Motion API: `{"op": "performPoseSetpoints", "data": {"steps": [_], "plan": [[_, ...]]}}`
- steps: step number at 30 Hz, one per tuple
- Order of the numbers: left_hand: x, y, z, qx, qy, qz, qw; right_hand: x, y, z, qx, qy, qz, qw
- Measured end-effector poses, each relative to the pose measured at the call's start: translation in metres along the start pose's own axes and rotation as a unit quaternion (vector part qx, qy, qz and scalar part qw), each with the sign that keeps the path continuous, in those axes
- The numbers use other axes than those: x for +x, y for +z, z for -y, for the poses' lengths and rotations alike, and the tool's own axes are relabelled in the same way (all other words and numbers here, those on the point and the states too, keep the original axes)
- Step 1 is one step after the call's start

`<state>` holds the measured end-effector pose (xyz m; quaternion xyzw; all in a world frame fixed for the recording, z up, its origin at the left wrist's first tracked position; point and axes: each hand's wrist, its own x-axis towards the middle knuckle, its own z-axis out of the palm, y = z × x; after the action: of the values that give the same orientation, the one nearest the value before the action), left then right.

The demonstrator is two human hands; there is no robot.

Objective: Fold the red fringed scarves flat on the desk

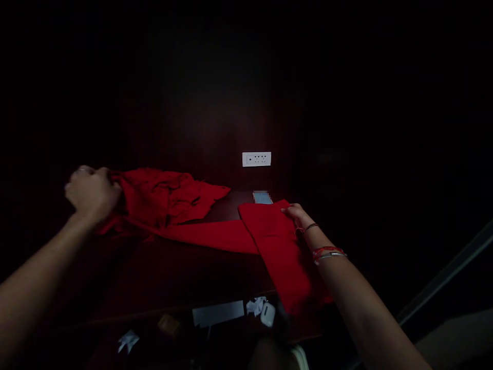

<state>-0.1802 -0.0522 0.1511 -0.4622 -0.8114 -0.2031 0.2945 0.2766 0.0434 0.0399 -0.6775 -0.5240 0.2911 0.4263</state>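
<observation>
A bunched red cloth lies in loose folds on the left of a dark surface, its near end lifted in the closed fingers of my left hand. From it a flat strip of the same red runs right toward a flatter red cloth panel. At the panel's upper right corner, my right hand pinches the fabric between thumb and fingers. The panel hangs over the front edge of the surface. Whether bunch, strip and panel are one garment I cannot tell.
A white wall socket is on the dark panel behind. A light blue packet lies below it. Nearer me, a pale flat strip, crumpled white paper, a white earbud case and another paper scrap show dimly.
</observation>
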Motion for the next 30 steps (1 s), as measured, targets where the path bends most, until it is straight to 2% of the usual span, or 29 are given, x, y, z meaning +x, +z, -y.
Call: {"op": "performPoseSetpoints", "data": {"steps": [2,4,6,8,10,12,14,16,18,20,22,24,26,28,30], "plan": [[-0.004,0.006,0.003,0.062,-0.002,0.052,0.997,0.004,0.012,0.002,-0.039,0.027,0.009,0.999],[-0.021,0.013,-0.018,0.074,0.02,0.126,0.989,0.006,0.018,0.001,-0.083,0.053,0.015,0.995],[-0.048,0.021,-0.055,0.021,0.151,0.168,0.974,0.006,0.018,0.0,-0.114,0.063,0.023,0.991],[-0.081,0.029,-0.099,-0.065,0.301,0.203,0.929,0.003,0.015,-0.002,-0.129,0.059,0.036,0.989],[-0.112,0.04,-0.137,-0.138,0.388,0.238,0.88,-0.003,0.01,-0.005,-0.126,0.048,0.052,0.99],[-0.134,0.055,-0.161,-0.177,0.398,0.279,0.856,-0.012,0.005,-0.007,-0.106,0.034,0.07,0.991],[-0.145,0.07,-0.167,-0.189,0.39,0.338,0.835,-0.022,0.004,-0.009,-0.076,0.018,0.089,0.993],[-0.146,0.084,-0.158,-0.188,0.393,0.374,0.819,-0.03,0.005,-0.011,-0.051,0.006,0.108,0.993],[-0.142,0.091,-0.141,-0.183,0.403,0.38,0.812,-0.035,0.009,-0.011,-0.052,-0.002,0.125,0.991],[-0.134,0.089,-0.128,-0.168,0.409,0.389,0.808,-0.035,0.015,-0.007,-0.071,-0.004,0.131,0.989],[-0.129,0.078,-0.128,-0.146,0.408,0.409,0.803,-0.033,0.019,-0.002,-0.11,-0.001,0.119,0.987],[-0.127,0.066,-0.144,-0.147,0.409,0.401,0.807,-0.029,0.023,0.003,-0.167,-0.007,0.093,0.981],[-0.129,0.059,-0.169,-0.184,0.403,0.347,0.827,-0.024,0.025,0.005,-0.217,-0.026,0.071,0.973],[-0.134,0.06,-0.196,-0.209,0.371,0.322,0.846,-0.016,0.026,0.003,-0.219,-0.032,0.055,0.974],[-0.141,0.069,-0.215,-0.204,0.323,0.34,0.86,-0.005,0.027,-0.001,-0.185,-0.019,0.036,0.982]]}}
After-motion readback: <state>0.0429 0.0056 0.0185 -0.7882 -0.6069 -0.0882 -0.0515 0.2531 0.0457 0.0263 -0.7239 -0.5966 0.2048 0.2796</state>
